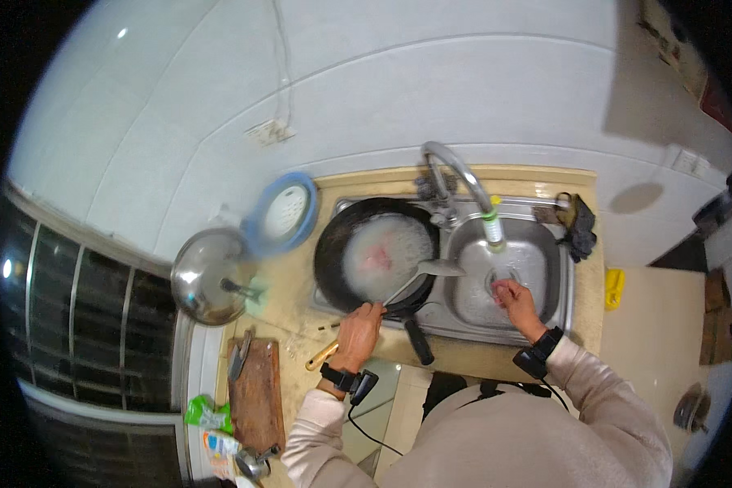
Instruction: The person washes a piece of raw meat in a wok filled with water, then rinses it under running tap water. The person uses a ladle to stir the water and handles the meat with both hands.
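My left hand [360, 332] is closed around the handle of a metal spatula [440, 267], whose head hangs over the gap between a black wok and the sink basin. The wok [329, 256] rests on the sink's left side and holds cloudy, foamy liquid with something pinkish in it. Over the steel sink basin [470, 305], my right hand [515, 302] pinches a small pink thing, too small to name, near the drain. A curved chrome faucet [463, 174] with a green and white nozzle reaches over the basin.
A blue basin with a white strainer [285, 210] and a metal lid [204, 287] stand left of the wok. A wooden cutting board [256, 396] with a knife [239, 360] lies at lower left. Dark gloves or cloths [579, 229] hang at the sink's right edge. The wok's handle [418, 341] points towards me.
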Motion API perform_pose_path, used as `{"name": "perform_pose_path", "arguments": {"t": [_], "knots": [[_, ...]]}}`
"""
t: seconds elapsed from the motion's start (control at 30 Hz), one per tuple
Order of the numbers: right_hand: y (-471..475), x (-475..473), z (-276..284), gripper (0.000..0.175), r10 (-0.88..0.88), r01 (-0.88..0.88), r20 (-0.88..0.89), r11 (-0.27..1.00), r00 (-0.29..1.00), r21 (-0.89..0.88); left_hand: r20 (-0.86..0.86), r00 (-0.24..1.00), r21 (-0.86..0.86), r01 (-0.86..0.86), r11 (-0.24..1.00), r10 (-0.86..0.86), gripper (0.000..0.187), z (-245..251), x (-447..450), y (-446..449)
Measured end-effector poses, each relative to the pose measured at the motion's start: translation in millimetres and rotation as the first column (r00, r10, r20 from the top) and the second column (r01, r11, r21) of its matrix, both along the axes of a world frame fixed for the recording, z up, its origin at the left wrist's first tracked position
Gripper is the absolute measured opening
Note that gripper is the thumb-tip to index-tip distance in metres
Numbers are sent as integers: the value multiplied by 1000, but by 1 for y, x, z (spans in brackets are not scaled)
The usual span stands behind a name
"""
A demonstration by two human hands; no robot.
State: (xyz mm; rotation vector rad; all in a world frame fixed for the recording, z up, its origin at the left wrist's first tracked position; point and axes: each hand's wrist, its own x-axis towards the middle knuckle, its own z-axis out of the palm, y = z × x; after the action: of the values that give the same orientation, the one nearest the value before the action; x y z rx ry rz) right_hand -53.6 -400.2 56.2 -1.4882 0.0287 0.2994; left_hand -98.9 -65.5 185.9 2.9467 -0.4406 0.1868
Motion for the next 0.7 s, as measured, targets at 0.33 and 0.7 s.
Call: {"name": "perform_pose_path", "arguments": {"t": [0.33,0.7], "knots": [[147,150,-47,34,115,-84,445,992,888,-90,74,570,-435,-720,541,819,27,-4,-197,70],[129,277,-105,29,-280,221,156,924,947,313,53,-38,-286,-958,-22,998,24,-36,-357,197]]}}
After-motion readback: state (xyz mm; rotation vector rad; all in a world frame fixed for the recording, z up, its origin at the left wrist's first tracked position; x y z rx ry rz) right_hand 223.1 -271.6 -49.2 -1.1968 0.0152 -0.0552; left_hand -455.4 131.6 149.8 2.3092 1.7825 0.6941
